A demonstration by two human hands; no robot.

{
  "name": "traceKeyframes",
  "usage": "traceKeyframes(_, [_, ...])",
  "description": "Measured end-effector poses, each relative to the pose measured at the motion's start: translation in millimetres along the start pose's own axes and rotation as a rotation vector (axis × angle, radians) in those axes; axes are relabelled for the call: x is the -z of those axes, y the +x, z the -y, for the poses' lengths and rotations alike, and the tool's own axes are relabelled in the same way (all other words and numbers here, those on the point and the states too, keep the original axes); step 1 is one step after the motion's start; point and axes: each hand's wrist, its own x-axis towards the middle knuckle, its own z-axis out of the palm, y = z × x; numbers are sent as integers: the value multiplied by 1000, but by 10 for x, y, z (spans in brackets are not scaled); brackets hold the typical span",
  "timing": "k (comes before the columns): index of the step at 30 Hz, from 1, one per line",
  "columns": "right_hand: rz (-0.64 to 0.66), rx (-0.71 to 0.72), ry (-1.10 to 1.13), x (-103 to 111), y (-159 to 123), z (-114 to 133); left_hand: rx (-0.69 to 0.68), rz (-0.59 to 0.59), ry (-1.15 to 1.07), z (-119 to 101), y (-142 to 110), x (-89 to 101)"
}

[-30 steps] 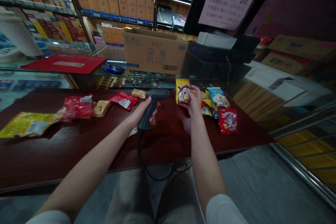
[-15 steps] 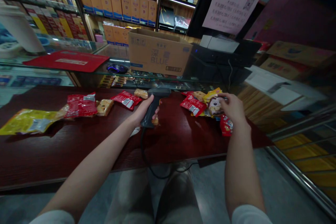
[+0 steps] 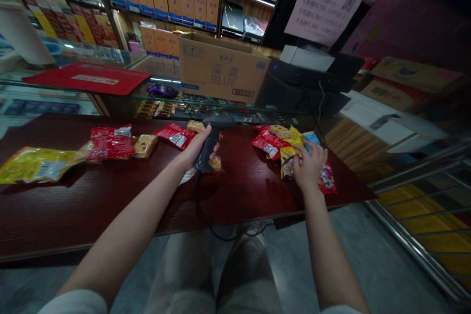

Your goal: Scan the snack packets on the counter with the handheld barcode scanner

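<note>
My left hand (image 3: pixel 196 149) is wrapped round the handle of a black barcode scanner (image 3: pixel 209 144), with its head pointing away to the right and its cable hanging down. On the right, my right hand (image 3: pixel 309 163) pinches the edge of a yellow snack packet (image 3: pixel 287 161) between thumb and forefinger, the other fingers spread over the pile. Beside it lie a red packet (image 3: pixel 268 143), a clear-wrapped biscuit (image 3: pixel 280 131), a blue packet (image 3: pixel 312 137) and a red-and-blue packet (image 3: pixel 328 179), partly covered by my hand.
Left on the dark wooden table (image 3: pixel 147 196) lie a yellow packet (image 3: pixel 40 164), red packets (image 3: pixel 112 142) and wrapped biscuits (image 3: pixel 145 145). Behind, a glass counter carries a cardboard box (image 3: pixel 224 71), a mouse (image 3: pixel 162 90), a red mat (image 3: pixel 88 78) and a black printer (image 3: pixel 316 76).
My right hand has moved left and slightly nearer me, and the yellow packet has shifted with it, uncovering the blue packet. My left hand keeps hold of the scanner.
</note>
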Motion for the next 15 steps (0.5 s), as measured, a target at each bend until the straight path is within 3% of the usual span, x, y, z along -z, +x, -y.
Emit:
traceKeyframes(3, [100, 34, 261, -158, -41, 471, -12, -51, -11, -59, 32, 122])
traceKeyframes(7, [592, 125, 643, -501, -104, 1224, -19, -113, -76, -125, 59, 262])
traceKeyframes(10, [807, 180, 644, -735, -95, 1589, -17, -122, -108, -148, 56, 307])
traceKeyframes(12, [835, 212, 604, -848, -54, 1658, -9, -122, -105, -147, 53, 318])
traceKeyframes(15, [737, 133, 616, -971, 40, 1520, 18, -96, -99, -134, 60, 321])
